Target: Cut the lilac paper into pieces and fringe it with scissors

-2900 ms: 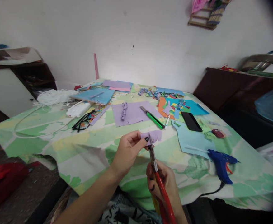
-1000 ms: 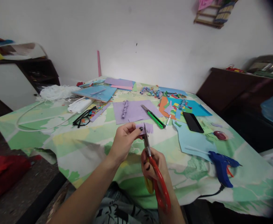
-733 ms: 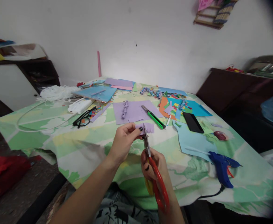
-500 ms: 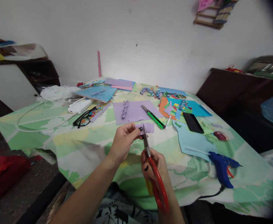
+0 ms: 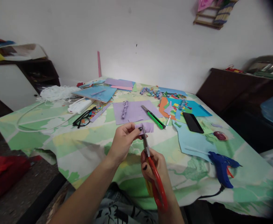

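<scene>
My left hand (image 5: pixel 123 143) pinches a small lilac paper piece (image 5: pixel 147 127) above the near part of the table. My right hand (image 5: pixel 156 169) grips red-handled scissors (image 5: pixel 153 174). The blades point up and away, and their tips meet the lower edge of the lilac piece beside my left thumb. On the table beyond lie a larger lilac sheet (image 5: pixel 136 110) with a small lilac paper roll (image 5: pixel 124 109) on it.
A green utility knife (image 5: pixel 153 116), a black phone (image 5: pixel 192 122), black glasses (image 5: pixel 83 118), a blue glue gun (image 5: pixel 221 166) with its cord, light blue paper (image 5: pixel 192 140), coloured paper scraps (image 5: pixel 173 104) and a white cord (image 5: pixel 54 91) lie on the green patterned tablecloth (image 5: pixel 75 146). Dark cabinets stand left and right.
The view and both hands have shifted slightly up and left since the oldest frame. The scissor blades have closed a little on the lilac piece; both grips are unchanged.
</scene>
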The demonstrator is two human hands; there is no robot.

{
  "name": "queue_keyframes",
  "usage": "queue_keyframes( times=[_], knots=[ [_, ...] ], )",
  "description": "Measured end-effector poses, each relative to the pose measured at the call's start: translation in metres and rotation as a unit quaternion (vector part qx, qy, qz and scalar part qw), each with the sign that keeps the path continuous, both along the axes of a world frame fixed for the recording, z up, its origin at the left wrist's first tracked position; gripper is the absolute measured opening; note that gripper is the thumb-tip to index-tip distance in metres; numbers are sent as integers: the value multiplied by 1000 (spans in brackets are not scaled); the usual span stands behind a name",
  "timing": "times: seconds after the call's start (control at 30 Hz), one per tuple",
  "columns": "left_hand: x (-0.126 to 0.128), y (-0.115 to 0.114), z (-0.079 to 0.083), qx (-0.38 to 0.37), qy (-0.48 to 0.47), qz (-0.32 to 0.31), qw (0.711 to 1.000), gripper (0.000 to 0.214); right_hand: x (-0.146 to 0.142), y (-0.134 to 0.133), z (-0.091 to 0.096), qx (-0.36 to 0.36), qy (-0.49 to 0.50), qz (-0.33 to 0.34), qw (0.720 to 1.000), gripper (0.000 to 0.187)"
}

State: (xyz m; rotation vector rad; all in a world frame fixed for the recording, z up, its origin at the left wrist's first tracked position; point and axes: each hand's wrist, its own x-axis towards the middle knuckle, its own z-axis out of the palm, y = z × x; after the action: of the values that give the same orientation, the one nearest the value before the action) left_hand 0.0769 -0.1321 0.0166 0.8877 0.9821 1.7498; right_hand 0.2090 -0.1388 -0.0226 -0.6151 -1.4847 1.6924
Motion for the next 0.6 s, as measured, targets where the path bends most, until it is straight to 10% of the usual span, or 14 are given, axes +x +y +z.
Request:
queue_keyframes(
  times=[0.6],
  knots=[
    [0, 0, -1, -4, 15, -1, 1000, 12, 1, 3, -8, 18, 29, 14, 999, 48]
  ],
)
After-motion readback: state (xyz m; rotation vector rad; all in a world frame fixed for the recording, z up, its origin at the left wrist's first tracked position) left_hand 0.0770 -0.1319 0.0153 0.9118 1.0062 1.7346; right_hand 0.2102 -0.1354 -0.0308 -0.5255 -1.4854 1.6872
